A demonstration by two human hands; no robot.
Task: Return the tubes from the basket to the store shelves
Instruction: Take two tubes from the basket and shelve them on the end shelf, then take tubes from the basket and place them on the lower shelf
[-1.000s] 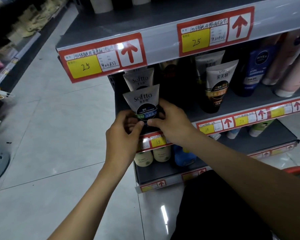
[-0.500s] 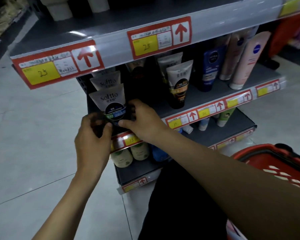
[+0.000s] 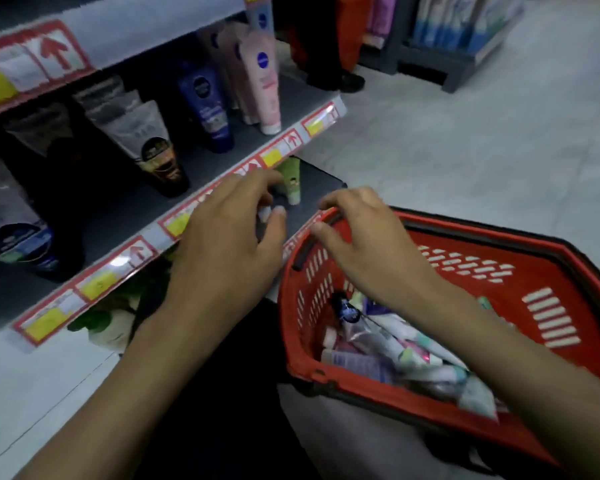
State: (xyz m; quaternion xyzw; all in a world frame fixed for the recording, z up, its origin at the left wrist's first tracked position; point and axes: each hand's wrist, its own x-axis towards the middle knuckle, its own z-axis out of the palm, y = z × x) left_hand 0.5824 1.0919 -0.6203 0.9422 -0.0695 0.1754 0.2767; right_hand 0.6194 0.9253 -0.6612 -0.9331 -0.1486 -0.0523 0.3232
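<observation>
Left hand and right hand hover empty, grip apart; grabbing hastily could snag 2 jumbled tubes from the basket.

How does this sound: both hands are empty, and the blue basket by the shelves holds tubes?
Not quite: the head view shows the basket is red, not blue. Both the left hand and right hand are empty, and tubes lie in the basket by the shelves.

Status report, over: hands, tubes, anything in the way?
Left hand open, empty, at the shelf edge. Right hand open, empty, over the basket. Tubes piled in basket. Nothing seen blocking.
</observation>
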